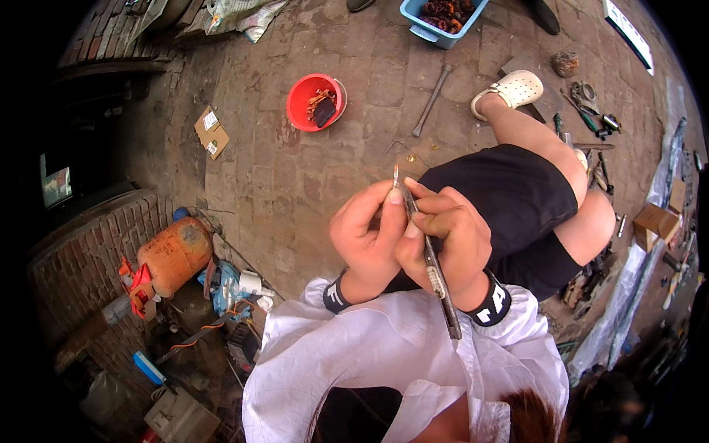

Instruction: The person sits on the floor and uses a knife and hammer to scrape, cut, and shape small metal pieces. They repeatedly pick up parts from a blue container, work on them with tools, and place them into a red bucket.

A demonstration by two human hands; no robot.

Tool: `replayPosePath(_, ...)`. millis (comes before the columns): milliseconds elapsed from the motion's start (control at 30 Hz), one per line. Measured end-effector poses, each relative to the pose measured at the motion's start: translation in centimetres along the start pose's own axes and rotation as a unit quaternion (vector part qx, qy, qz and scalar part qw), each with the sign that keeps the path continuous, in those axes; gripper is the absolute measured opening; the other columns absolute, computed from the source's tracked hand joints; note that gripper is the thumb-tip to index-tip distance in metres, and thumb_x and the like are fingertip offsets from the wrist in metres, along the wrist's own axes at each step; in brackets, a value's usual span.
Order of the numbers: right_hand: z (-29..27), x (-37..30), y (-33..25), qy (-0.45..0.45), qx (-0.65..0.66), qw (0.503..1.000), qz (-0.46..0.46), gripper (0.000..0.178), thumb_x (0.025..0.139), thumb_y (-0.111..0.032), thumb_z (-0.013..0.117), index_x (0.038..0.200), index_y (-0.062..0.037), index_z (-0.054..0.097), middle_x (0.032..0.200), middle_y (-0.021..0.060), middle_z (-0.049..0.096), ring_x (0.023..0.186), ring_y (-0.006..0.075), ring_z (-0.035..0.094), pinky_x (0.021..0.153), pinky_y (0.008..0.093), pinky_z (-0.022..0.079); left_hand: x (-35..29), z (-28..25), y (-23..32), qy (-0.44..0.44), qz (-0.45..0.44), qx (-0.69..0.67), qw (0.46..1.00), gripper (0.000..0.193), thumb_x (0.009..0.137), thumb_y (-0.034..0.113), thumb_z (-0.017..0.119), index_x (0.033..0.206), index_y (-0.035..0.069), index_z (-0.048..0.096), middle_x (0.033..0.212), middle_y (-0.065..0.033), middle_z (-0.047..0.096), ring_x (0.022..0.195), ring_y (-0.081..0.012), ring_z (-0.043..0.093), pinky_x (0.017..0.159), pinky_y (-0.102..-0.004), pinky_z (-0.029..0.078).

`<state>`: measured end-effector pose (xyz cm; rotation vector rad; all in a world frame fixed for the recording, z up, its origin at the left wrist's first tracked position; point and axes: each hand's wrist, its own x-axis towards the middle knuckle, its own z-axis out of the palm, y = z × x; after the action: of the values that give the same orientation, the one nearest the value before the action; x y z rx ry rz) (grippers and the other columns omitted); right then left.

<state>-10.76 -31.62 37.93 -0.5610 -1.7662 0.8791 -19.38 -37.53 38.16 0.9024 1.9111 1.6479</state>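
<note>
In front of my chest both hands are close together, their fingertips almost meeting. My left hand [367, 230] pinches a thin piece with a coppery tip [396, 177], which points away from me. My right hand [456, 240] is closed around a long, slim dark metal tool [441, 292]. One end of this tool reaches the left fingertips, and the other slants back toward my white shirt. Its exact kind I cannot make out. Where tool and thin piece meet is partly hidden by my fingers.
On the brick floor ahead stands a red bucket [295, 103] holding coppery scraps. A blue tub [425, 32] with dark reddish pieces is farther off. A metal bar [432, 102] lies nearby. An orange gas cylinder [175, 255] is at left; hand tools [583, 111] lie at right.
</note>
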Motion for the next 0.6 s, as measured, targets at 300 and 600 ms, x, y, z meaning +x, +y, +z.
replayPosePath(300,0.1,-0.3,0.1,-0.006,0.007,1.000,0.011,0.018,0.074,0.003,0.061,0.080,0.0018,0.045,0.073,0.0157,0.058,0.054,0.0212,0.056,0.057,0.0328,0.052,0.0,0.3,0.9,-0.004,-0.072,-0.041,0.997,0.014,0.091,0.003,0.052,0.090,-0.006,0.063,0.072,-0.0005,0.057,0.062,-0.0040,0.046,0.053,-0.0190,0.036)
replayPosePath(600,-2.3,1.5,1.0,0.076,0.102,0.969,0.212,0.020,0.088,-0.008,0.059,0.105,0.0015,0.062,0.087,0.0106,0.064,0.072,0.0136,0.058,0.065,0.0244,0.046,1.2,-0.3,0.2,-0.139,-0.062,-0.140,0.978,0.019,0.094,0.007,0.048,0.099,-0.005,0.063,0.069,-0.0030,0.059,0.050,-0.0023,0.045,0.044,-0.0169,0.033)
